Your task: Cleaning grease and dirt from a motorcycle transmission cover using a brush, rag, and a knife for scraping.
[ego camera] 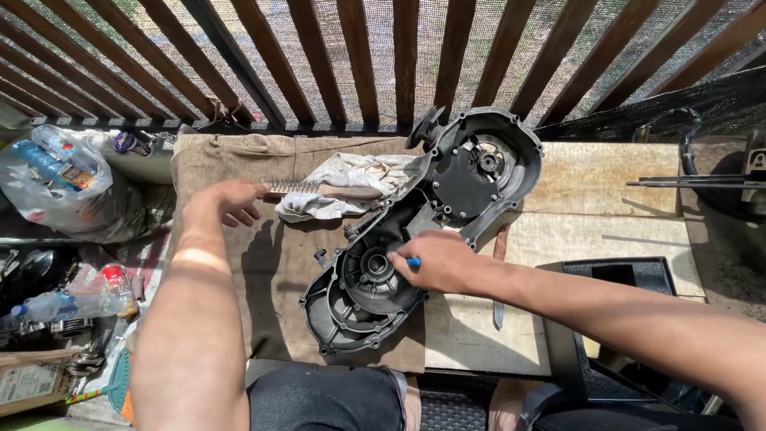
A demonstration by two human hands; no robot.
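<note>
A long black engine cover point(447, 199) lies open side up on a brown cloth point(271, 271) spread over a wooden bench. My right hand point(435, 261) rests on the cover's lower round housing point(369, 275) and grips a small tool with a blue handle point(413, 262). My left hand point(227, 201) reaches to the wire brush point(319, 189), fingers touching its bristle end. The brush lies across a crumpled white rag point(351, 179) beside the cover's upper part.
A wooden railing point(359, 64) with mesh runs along the far edge. Plastic bags and bottles point(60, 172) sit on the left. A black tray point(622, 279) and a knife-like blade point(499, 303) lie on the right. My knees point(327, 399) are at the bottom.
</note>
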